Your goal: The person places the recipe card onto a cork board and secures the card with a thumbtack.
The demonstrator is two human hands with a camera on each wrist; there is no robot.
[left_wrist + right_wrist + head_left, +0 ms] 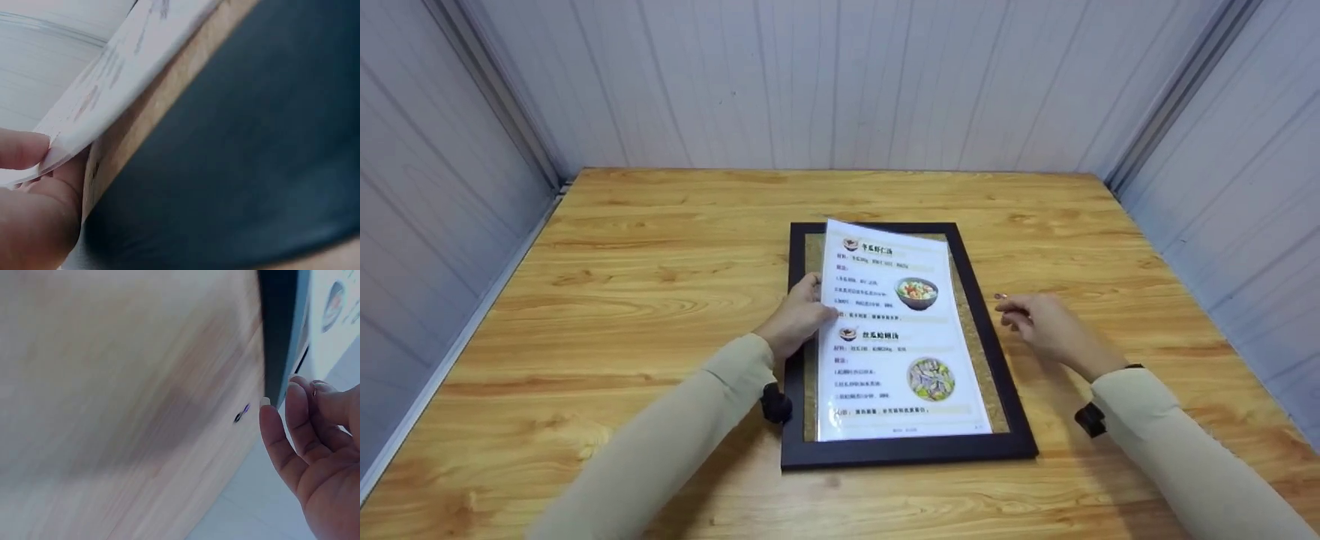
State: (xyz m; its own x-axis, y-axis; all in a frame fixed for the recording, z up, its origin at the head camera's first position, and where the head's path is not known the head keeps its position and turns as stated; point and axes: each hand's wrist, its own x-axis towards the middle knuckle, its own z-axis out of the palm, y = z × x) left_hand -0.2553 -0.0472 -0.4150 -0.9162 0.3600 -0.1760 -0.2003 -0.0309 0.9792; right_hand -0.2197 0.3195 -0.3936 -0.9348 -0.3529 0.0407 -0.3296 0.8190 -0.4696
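Note:
A laminated recipe sheet (885,375) lies over a cork board (994,401) inside a black frame (911,451). The sheet leans a little, and its upper left corner overlaps the top of the frame. With thumb above and fingers beneath, my left hand (801,311) pinches the sheet's left edge, which is lifted off the cork in the left wrist view. My right hand (1054,334) is just right of the frame, thumb and fingertips drawn together. I cannot tell whether they hold anything. Right by those fingertips is a tiny shiny piece (242,413) on the table.
The frame lies flat on a wood-grain table (660,262). Pale panel walls (840,82) enclose the table at the back and both sides. Each wrist wears a small dark camera; the sleeves are beige.

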